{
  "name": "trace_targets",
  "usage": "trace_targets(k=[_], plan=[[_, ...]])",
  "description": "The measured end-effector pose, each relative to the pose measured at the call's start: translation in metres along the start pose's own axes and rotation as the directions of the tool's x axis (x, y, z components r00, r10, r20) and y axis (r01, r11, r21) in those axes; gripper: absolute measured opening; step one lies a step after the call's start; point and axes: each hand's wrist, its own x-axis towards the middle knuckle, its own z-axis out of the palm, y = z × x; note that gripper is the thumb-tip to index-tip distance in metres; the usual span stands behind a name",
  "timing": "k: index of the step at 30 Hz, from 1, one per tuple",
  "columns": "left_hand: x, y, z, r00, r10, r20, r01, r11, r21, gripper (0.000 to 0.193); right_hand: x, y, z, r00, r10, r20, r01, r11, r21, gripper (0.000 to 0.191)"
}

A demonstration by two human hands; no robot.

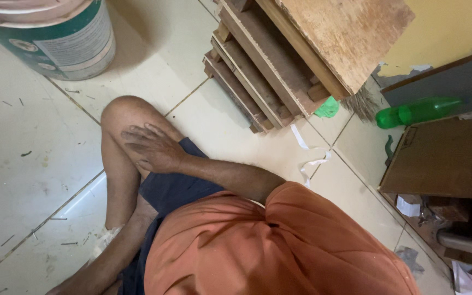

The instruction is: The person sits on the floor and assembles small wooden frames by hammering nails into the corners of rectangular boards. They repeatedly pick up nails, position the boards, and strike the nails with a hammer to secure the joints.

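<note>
While right hand [154, 148] lies flat on the raised knee [124, 112], fingers loosely spread, gripping nothing, I'd judge a planted palm the steadiest brace. Planks [269, 71] stacked near, ahead. Bucket [55, 38] well apart, leftward.

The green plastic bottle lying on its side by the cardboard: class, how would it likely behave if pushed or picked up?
The green bottle lies on its side and looks round, so it would probably roll if pushed. It is thin plastic, so likely light and not fragile. Its contents cannot be seen.
</note>
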Motion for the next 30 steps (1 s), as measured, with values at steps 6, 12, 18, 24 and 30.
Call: trace_targets(k=[6, 12, 18, 24, 30], plan=[[-0.269, 0.038, -0.144, 0.21, -0.757, -0.619, 0.964, 0.268, 0.001, 0.042, 0.014, 0.014, 0.006, 0.984, -0.119, -0.133, 0.112, 0.992, -0.06, 0.055], [-0.455, 0.073, -0.114, -0.605, -0.621, -0.498, 0.79, -0.386, -0.477, 0.037, 0.039, -0.013, 0.017, 0.971, -0.181, -0.156, 0.167, 0.981, -0.098, 0.052], [-0.445, 0.102, -0.098, -0.685, -0.62, -0.384, 0.684, -0.364, -0.632, 0.033, 0.041, -0.017, 0.02, 0.974, -0.193, -0.116, 0.17, 0.968, -0.184, 0.053], [-0.48, 0.106, -0.131, -0.688, -0.606, -0.4, 0.682, -0.352, -0.641, 0.036, 0.041, -0.046, 0.019, 0.967, -0.232, -0.103, 0.202, 0.949, -0.241, 0.055], [-0.495, 0.065, -0.174, -0.693, -0.597, -0.404, 0.455, 0.072, -0.887, 0.06, 0.038, -0.075, 0.017, 0.942, -0.306, -0.14, 0.261, 0.927, -0.268, 0.051]])
